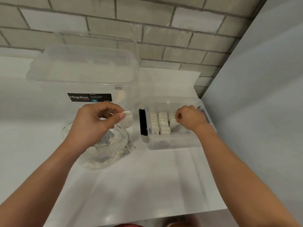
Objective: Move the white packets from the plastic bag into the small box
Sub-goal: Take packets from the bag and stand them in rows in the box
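Note:
A clear plastic bag lies crumpled on the white counter, with several white packets still inside. Above it my left hand pinches one white packet between thumb and fingers. To the right stands the small clear box with a black latch on its left side; rows of white packets stand packed in it. My right hand is inside the box with its fingers curled, pinching a packet in the right-hand row.
A large clear Megabox storage box with its lid on stands behind the bag, against the tiled wall. A grey panel closes off the right side. The counter's front edge runs near the bottom.

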Tool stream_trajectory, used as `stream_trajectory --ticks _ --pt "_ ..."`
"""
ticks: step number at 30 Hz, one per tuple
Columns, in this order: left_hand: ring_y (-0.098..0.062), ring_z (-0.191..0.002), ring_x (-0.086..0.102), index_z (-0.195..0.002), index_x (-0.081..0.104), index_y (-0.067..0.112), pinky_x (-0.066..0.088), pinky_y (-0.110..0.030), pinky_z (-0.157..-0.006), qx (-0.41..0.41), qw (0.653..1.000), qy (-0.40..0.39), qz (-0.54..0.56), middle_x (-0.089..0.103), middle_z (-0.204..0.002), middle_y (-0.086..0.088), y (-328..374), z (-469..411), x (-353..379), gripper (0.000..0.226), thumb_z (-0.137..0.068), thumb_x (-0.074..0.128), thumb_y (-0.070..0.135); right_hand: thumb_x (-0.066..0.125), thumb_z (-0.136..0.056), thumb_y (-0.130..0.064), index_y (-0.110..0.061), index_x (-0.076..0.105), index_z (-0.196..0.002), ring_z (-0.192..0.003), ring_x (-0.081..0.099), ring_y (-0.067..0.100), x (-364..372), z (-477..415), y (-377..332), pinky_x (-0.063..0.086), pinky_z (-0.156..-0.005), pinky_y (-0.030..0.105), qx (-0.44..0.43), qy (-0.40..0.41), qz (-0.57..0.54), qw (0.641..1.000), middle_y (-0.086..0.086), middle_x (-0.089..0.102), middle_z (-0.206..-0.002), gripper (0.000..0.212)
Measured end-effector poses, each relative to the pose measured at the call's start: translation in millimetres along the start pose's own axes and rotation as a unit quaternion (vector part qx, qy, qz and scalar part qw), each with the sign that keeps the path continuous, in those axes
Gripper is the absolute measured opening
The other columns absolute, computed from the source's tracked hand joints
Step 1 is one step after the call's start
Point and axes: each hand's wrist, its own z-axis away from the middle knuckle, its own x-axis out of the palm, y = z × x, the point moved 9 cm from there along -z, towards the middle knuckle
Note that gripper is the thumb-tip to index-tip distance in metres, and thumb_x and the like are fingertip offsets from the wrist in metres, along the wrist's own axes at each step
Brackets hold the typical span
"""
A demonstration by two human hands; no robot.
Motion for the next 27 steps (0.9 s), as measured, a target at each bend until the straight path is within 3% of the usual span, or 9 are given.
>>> stream_trajectory --ticks 2,6,9,11,13,15,18,20,27 --pt "-0.021 -0.073 0.069 -0.086 0.077 0.023 0.062 -0.038 -0.070 0.003 1.000 -0.013 -0.003 0.073 -0.082 0.001 2 0 12 0.005 -0.083 0.079 0.019 0.064 -0.094 -0.022 -0.024 0.074 -0.101 -0.100 0.065 0.031 -1 0 0 0.053 -0.080 0.036 -0.004 0.005 -0.007 1.000 0.007 0.067 -0.111 0.012" --pt "-0.015 -0.069 0.069 -0.087 0.076 0.026 0.050 -0.014 -0.059 0.007 0.999 -0.042 -0.018 0.072 -0.077 0.006 8 -1 36 0.011 -0.084 0.078 0.015 0.066 -0.093 -0.027 -0.028 0.073 -0.104 -0.101 0.066 0.028 -13 7 2 0.055 -0.083 0.037 0.000 0.033 -0.043 0.999 0.002 0.072 -0.109 0.013" --pt "-0.009 -0.074 0.070 -0.091 0.075 0.032 0.053 -0.022 -0.070 0.024 0.998 -0.054 -0.034 0.072 -0.080 0.009 13 -1 48 0.018 -0.082 0.080 0.017 0.066 -0.092 -0.027 -0.029 0.075 -0.103 -0.095 0.067 0.017 -47 33 3 0.055 -0.082 0.034 0.000 0.122 -0.110 0.986 -0.009 0.074 -0.100 0.013" --pt "-0.005 -0.078 0.070 -0.094 0.072 0.032 0.053 -0.021 -0.074 0.045 0.996 -0.054 -0.057 0.072 -0.080 0.012 22 0 55 0.021 -0.081 0.082 0.018 0.069 -0.092 -0.025 -0.029 0.076 -0.100 -0.081 0.066 0.002 -74 61 -5 0.054 -0.080 0.023 -0.029 0.178 -0.199 0.963 -0.018 0.071 -0.091 0.012" --pt "-0.004 -0.078 0.069 -0.097 0.068 0.028 0.054 -0.020 -0.074 0.071 0.992 -0.061 -0.080 0.074 -0.078 0.013 34 1 66 0.023 -0.081 0.081 0.019 0.071 -0.092 -0.026 -0.030 0.077 -0.104 -0.081 0.066 -0.001 -92 91 -24 0.050 -0.077 0.012 -0.081 0.181 -0.282 0.939 -0.021 0.070 -0.091 0.014" --pt "-0.006 -0.071 0.068 -0.099 0.062 0.024 0.054 -0.022 -0.071 0.093 0.989 -0.074 -0.091 0.074 -0.077 0.012 46 2 78 0.026 -0.082 0.081 0.018 0.073 -0.091 -0.031 -0.032 0.075 -0.113 -0.087 0.067 0.001 -99 113 -46 0.052 -0.079 0.015 -0.138 0.150 -0.311 0.928 -0.019 0.071 -0.098 0.021" --pt "-0.010 -0.065 0.068 -0.102 0.056 0.025 0.054 -0.022 -0.062 0.117 0.985 -0.093 -0.088 0.074 -0.077 0.013 60 2 95 0.032 -0.082 0.081 0.019 0.070 -0.093 -0.038 -0.031 0.074 -0.117 -0.088 0.068 0.001 -98 126 -61 0.054 -0.084 0.023 -0.173 0.115 -0.264 0.942 -0.016 0.072 -0.103 0.026" --pt "-0.004 -0.062 0.066 -0.102 0.054 0.027 0.049 -0.014 -0.057 0.126 0.983 -0.100 -0.093 0.074 -0.077 0.013 65 2 104 0.034 -0.082 0.081 0.021 0.069 -0.094 -0.032 -0.029 0.078 -0.110 -0.084 0.066 0.005 -100 127 -61 0.054 -0.083 0.027 -0.178 0.120 -0.236 0.948 -0.013 0.074 -0.097 0.018" --pt "0.000 -0.070 0.064 -0.101 0.056 0.028 0.045 -0.010 -0.063 0.128 0.981 -0.100 -0.106 0.073 -0.079 0.014 61 6 125 0.030 -0.083 0.080 0.025 0.063 -0.096 -0.026 -0.030 0.073 -0.098 -0.083 0.062 0.014 -91 113 -48 0.055 -0.074 0.040 -0.175 0.117 -0.093 0.973 -0.012 0.067 -0.092 0.011"
